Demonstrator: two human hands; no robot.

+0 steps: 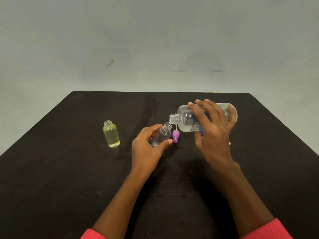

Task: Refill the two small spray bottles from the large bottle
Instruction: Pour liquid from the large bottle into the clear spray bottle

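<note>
My right hand (211,128) grips the large clear bottle (185,119), which is tipped almost on its side with its open neck pointing left. That neck hangs just above the open mouth of a small clear spray bottle (164,133), which my left hand (146,147) holds tilted to the right between thumb and fingers. A second small bottle (111,134), uncapped and filled with yellowish liquid, stands upright to the left. A purple spray cap (175,136) with a thin white tube lies on the table between my hands.
Everything sits on a dark wooden table (69,169) against a pale grey wall. A bit of blue shows under the large bottle behind my right hand, and a small pink piece shows at my right wrist; neither can be identified.
</note>
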